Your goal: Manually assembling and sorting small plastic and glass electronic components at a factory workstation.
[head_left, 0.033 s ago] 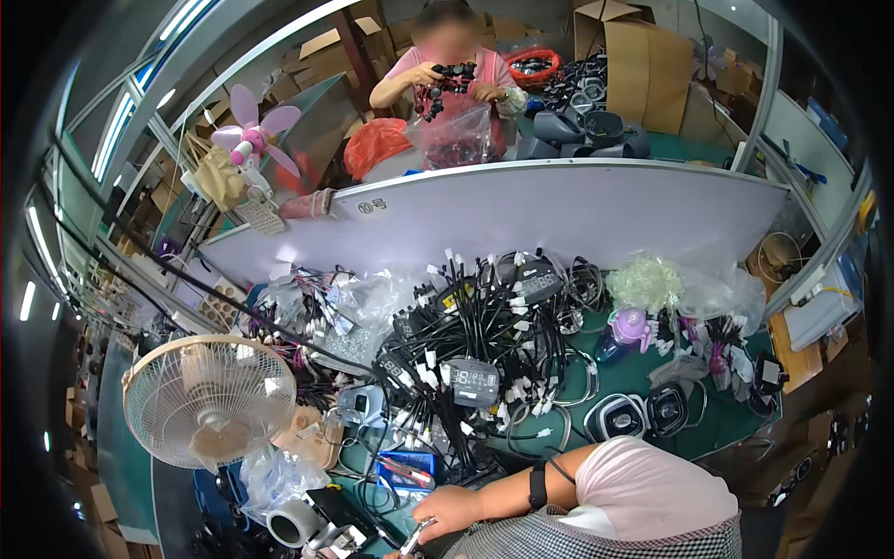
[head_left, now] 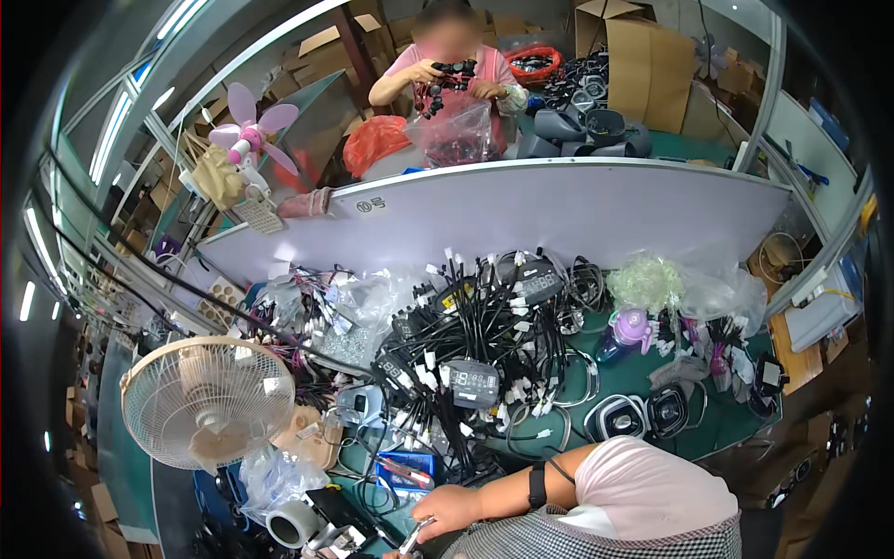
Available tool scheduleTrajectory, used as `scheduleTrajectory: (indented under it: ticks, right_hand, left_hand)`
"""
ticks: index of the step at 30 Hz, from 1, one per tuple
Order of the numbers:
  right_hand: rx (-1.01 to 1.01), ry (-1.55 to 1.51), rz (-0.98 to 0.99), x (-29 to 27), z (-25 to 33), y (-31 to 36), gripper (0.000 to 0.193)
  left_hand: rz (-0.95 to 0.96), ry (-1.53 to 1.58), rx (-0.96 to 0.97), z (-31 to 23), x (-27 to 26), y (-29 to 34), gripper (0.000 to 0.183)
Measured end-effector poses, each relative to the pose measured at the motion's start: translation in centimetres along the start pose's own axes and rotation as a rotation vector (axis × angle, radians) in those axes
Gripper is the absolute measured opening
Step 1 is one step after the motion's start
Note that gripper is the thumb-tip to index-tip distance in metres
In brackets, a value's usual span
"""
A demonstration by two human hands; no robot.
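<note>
My right hand is at the lower edge, closed around a slim silver metal tool that points down and left. Its exact kind is hard to make out. Only a sliver of skin, apparently my left hand, shows at the very bottom edge, its fingers hidden. Just beyond my right hand lies a blue tray with red-handled tools in it. Left of my hand are a black box-like part and a grey-white round cylinder.
A heap of black cables with white connectors and display units fills the mid-table. A beige fan stands left, a purple bottle right. Across a white partition, a co-worker holds black parts.
</note>
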State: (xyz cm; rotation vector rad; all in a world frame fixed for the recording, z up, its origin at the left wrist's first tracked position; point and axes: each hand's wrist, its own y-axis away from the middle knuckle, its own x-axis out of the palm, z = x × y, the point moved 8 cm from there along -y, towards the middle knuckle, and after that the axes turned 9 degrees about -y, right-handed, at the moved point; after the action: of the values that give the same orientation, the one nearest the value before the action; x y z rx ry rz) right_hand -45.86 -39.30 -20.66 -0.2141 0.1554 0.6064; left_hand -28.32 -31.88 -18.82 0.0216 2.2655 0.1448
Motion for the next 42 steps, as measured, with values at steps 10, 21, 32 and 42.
scheduleTrajectory:
  ticks: [10,21,32,42]
  right_hand:
    - [-0.041,-0.087,-0.066,-4.9,-0.9,-1.3,0.041]
    - [-0.106,-0.132,-0.076,-4.8,-0.3,-0.9,0.043]
    - [0.036,-0.226,-0.074,-1.3,0.9,-0.5,0.038]
    - [-0.098,-0.25,-0.179,-0.6,3.0,-0.4,0.042]
  left_hand:
    - [-0.022,0.002,-0.003,-7.6,0.8,-5.0,0.021]
    - [-0.006,0.008,-0.037,-10.1,0.6,-4.8,0.023]
    - [-0.309,0.133,-0.179,-2.8,-1.7,0.5,0.027]
    - [-0.247,-0.047,-0.109,-4.8,-2.8,3.6,0.02]
